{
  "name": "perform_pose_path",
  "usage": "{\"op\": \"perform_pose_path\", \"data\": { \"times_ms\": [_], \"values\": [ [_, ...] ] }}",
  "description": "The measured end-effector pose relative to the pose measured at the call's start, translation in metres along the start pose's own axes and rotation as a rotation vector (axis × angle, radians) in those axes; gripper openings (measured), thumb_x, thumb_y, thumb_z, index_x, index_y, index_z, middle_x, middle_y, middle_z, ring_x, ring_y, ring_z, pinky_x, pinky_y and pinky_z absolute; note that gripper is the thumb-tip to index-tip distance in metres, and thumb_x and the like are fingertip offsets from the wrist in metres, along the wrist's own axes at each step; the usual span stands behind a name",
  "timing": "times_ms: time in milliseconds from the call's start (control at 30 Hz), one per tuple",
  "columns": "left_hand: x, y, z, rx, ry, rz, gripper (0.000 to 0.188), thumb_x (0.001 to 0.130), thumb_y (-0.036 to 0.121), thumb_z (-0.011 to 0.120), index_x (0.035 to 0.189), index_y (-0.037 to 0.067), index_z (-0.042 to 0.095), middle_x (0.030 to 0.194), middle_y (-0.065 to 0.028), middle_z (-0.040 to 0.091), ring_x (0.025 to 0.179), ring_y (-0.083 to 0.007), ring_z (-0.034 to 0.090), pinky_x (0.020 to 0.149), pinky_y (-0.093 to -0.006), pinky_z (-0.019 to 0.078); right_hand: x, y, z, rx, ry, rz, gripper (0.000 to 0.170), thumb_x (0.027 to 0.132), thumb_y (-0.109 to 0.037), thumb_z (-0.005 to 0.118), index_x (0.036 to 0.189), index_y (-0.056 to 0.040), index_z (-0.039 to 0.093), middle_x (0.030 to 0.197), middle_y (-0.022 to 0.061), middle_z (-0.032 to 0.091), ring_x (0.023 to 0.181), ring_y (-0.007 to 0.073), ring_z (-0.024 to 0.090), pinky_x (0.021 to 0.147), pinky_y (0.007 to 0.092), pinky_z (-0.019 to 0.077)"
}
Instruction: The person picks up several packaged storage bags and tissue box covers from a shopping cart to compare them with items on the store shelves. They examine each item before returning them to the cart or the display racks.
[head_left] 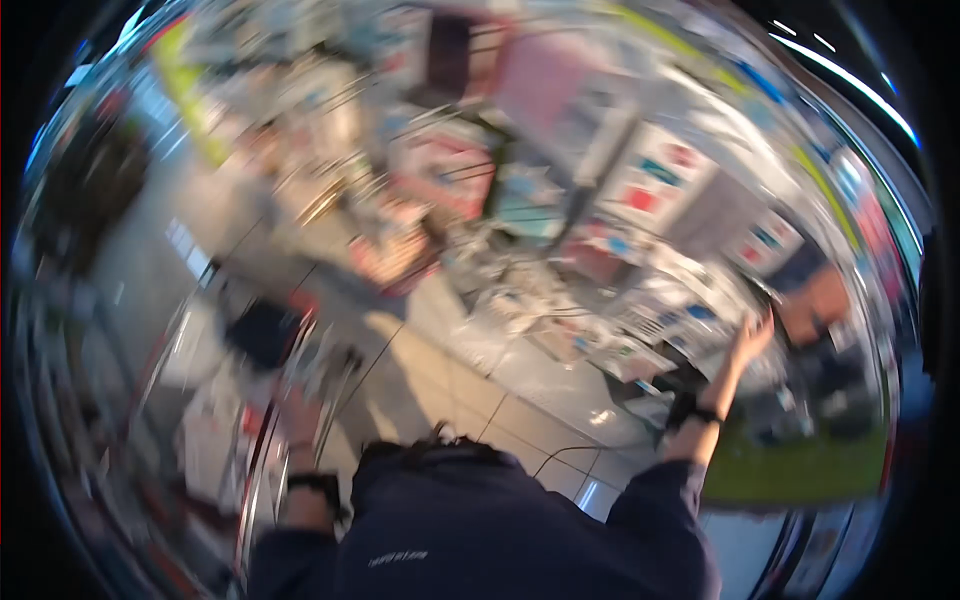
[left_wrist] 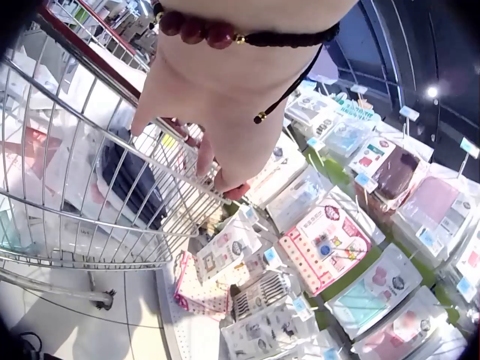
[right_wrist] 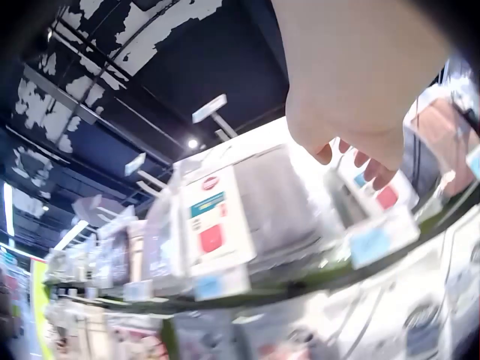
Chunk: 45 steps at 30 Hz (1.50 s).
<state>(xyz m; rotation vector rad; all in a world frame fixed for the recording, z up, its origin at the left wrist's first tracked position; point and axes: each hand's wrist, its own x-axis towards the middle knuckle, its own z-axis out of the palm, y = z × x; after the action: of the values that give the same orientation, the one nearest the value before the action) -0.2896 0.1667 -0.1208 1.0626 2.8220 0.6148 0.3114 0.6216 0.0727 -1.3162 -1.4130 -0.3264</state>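
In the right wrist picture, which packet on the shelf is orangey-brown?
The orange-brown packet, at the far right, just past the right hand; the big packet left of the hand is grey, with a white card.

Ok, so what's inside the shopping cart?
Through the wires of the shopping cart, I can see a dark blue item, pale plastic-wrapped goods and something reddish. Whatever lies underneath them is covered, so I can't tell what's there.

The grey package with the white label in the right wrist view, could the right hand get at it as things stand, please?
Probably yes: the right hand is close to the grey package, with nothing visible blocking the way; a tag only overlaps its lower edge.
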Motion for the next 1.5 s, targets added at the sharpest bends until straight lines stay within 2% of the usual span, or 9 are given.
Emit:
{"op": "perform_pose_path", "data": {
  "times_ms": [200, 400, 633, 867, 1033, 1267, 1367, 1433, 1500],
  "values": [
    [-0.032, -0.016, -0.022, -0.212, 0.231, -0.123, 0.033, 0.068, 0.019, 0.062, 0.096, 0.005, 0.053, 0.113, -0.0232, 0.042, 0.108, -0.0381, 0.038, 0.090, -0.0436, 0.0328, -0.228, -0.119, 0.037, 0.847, -0.959, 0.327, 0.021, 0.085, -0.011, 0.048, 0.103, -0.0012, 0.050, 0.093, 0.0072, 0.056, 0.082, 0.0135, 0.053, 0.068, 0.0224, 0.0438],
    [-0.043, -0.063, -0.096, -0.448, 0.117, -0.301, 0.025, 0.076, 0.020, 0.053, 0.095, 0.003, 0.053, 0.093, -0.0170, 0.056, 0.089, -0.0302, 0.054, 0.076, -0.0364, 0.0427, -0.308, -0.306, 0.036, 0.899, -1.644, 0.440, 0.018, 0.085, -0.007, 0.046, 0.101, 0.0002, 0.050, 0.090, 0.0087, 0.058, 0.077, 0.0153, 0.057, 0.063, 0.0253, 0.0476],
    [-0.067, -0.203, -0.134, -0.309, -0.020, -0.724, 0.037, 0.071, 0.030, 0.058, 0.097, 0.003, 0.055, 0.087, -0.0179, 0.060, 0.084, -0.0297, 0.057, 0.071, -0.0351, 0.0454, -0.323, -0.415, 0.070, 0.693, -1.826, -0.046, 0.022, 0.083, -0.006, 0.047, 0.104, -0.0032, 0.052, 0.087, 0.0064, 0.060, 0.078, 0.0130, 0.057, 0.066, 0.0241, 0.0443],
    [-0.163, -0.455, -0.009, -0.380, -0.084, -1.326, 0.053, 0.066, 0.027, 0.065, 0.111, 0.003, 0.051, 0.102, -0.0177, 0.057, 0.092, -0.0258, 0.057, 0.075, -0.0377, 0.0456, -0.360, -0.459, 0.034, 0.533, -1.896, -0.117, 0.025, 0.081, -0.007, 0.050, 0.106, -0.0046, 0.052, 0.087, 0.0076, 0.061, 0.078, 0.0132, 0.057, 0.065, 0.0255, 0.0448],
    [-0.159, -0.419, -0.030, -1.103, 0.067, -1.872, 0.036, 0.070, 0.026, 0.065, 0.099, 0.008, 0.055, 0.077, -0.0088, 0.059, 0.071, -0.0235, 0.058, 0.061, -0.0338, 0.0476, -0.384, -0.455, 0.009, 0.323, -1.998, -0.082, 0.026, 0.080, -0.011, 0.053, 0.106, -0.0056, 0.053, 0.086, 0.0100, 0.061, 0.081, 0.0173, 0.057, 0.067, 0.0279, 0.0448],
    [-0.139, -0.400, -0.013, -1.686, -0.293, -1.369, 0.022, 0.082, 0.023, 0.052, 0.091, 0.003, 0.054, 0.069, -0.0058, 0.055, 0.058, -0.0136, 0.053, 0.048, -0.0228, 0.0425, -0.392, -0.480, 0.005, 0.341, -1.983, -0.162, 0.029, 0.079, -0.011, 0.053, 0.107, -0.0033, 0.052, 0.085, 0.0108, 0.061, 0.079, 0.0172, 0.058, 0.065, 0.0275, 0.0452],
    [-0.103, -0.316, -0.080, -1.513, -0.641, -1.214, 0.033, 0.077, 0.029, 0.058, 0.089, -0.001, 0.053, 0.075, -0.0093, 0.059, 0.064, -0.0169, 0.058, 0.051, -0.0245, 0.0472, -0.392, -0.499, 0.007, 0.335, -1.967, -0.179, 0.029, 0.079, -0.011, 0.053, 0.107, -0.0026, 0.051, 0.086, 0.0112, 0.060, 0.077, 0.0172, 0.058, 0.064, 0.0272, 0.0453],
    [-0.080, -0.286, -0.112, -0.843, -1.273, -0.980, 0.042, 0.078, 0.037, 0.055, 0.097, 0.000, 0.053, 0.082, -0.0115, 0.061, 0.074, -0.0188, 0.060, 0.063, -0.0260, 0.0484, -0.392, -0.511, 0.007, 0.305, -1.963, -0.215, 0.029, 0.079, -0.012, 0.053, 0.107, -0.0027, 0.051, 0.087, 0.0114, 0.060, 0.078, 0.0173, 0.058, 0.064, 0.0272, 0.0452],
    [-0.067, -0.294, -0.110, -0.782, -1.129, -0.922, 0.042, 0.077, 0.037, 0.057, 0.098, 0.002, 0.053, 0.082, -0.0118, 0.061, 0.075, -0.0208, 0.060, 0.065, -0.0296, 0.0484, -0.393, -0.516, 0.008, 0.305, -1.959, -0.218, 0.029, 0.079, -0.012, 0.053, 0.107, -0.0028, 0.051, 0.087, 0.0112, 0.060, 0.078, 0.0172, 0.058, 0.064, 0.0270, 0.0451]
  ]
}}
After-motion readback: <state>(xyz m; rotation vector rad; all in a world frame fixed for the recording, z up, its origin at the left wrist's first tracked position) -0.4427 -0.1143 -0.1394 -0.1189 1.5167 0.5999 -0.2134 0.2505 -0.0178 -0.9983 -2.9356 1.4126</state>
